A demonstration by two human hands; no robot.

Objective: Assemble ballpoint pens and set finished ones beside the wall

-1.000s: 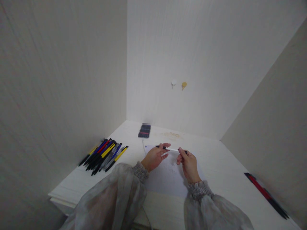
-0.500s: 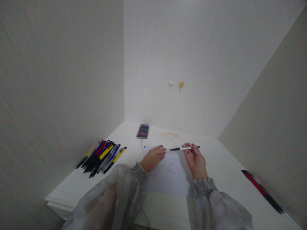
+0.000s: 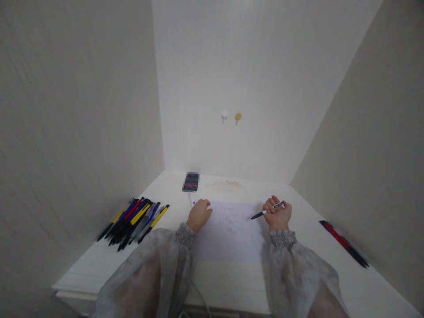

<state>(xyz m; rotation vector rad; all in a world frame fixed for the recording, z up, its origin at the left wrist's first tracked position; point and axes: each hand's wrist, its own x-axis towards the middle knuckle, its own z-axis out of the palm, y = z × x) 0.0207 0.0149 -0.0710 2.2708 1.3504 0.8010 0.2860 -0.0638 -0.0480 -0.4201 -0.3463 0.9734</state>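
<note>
While your right hand [image 3: 278,215] curls around a white pen with a black tip [image 3: 266,211] just right of the frame's centre, its tip points left and down toward the sheet of paper [image 3: 230,232] lying on the white table [image 3: 308,247]. Your left hand [image 3: 198,215] rests loosely curled, holding nothing, on the paper's upper left corner, left of centre. At the left of the frame a pile of coloured pens [image 3: 134,219] lies on the table, a blurred dark object [image 3: 191,182] sits above the paper, and a few red and black pens [image 3: 344,244] lie at the right.
</note>
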